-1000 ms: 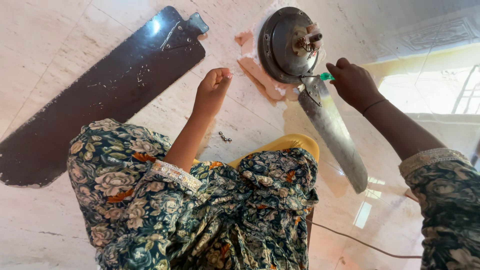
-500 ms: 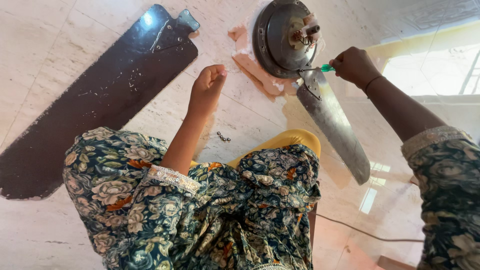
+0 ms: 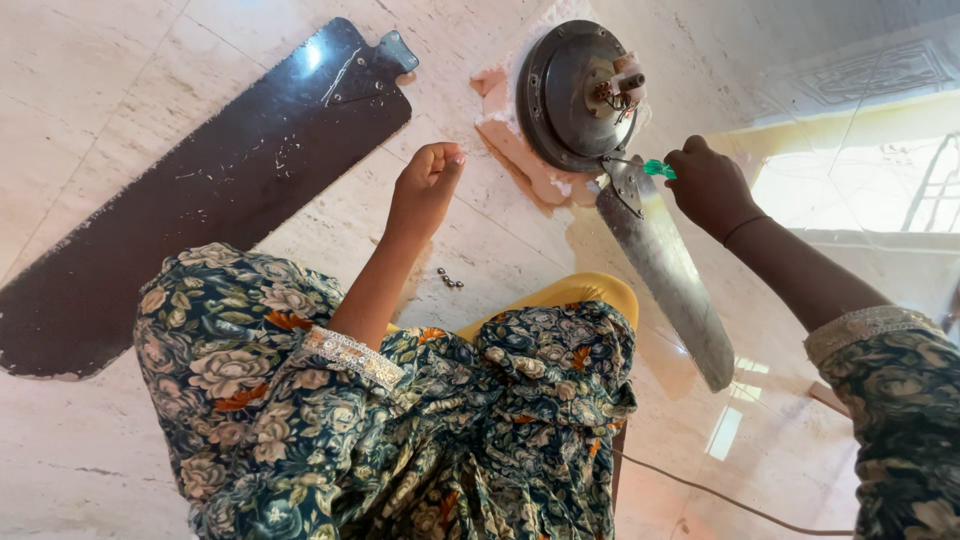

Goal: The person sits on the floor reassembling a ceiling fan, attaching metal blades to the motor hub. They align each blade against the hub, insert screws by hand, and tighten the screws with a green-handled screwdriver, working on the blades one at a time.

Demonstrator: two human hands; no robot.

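Right hand point(image 3: 708, 185) grip closed on green screwdriver point(image 3: 658, 169), mostly hidden, left hand point(image 3: 425, 185) loosely curled, contents unclear, fan motor point(image 3: 570, 95)

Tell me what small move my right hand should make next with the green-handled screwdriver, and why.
Probably keep turning the screwdriver in place. Your right hand holds it with the tip at the bracket where the grey blade meets the fan motor, so that blade looks attached. The dark blade already lies loose on the floor, and small screws sit near your left hand.
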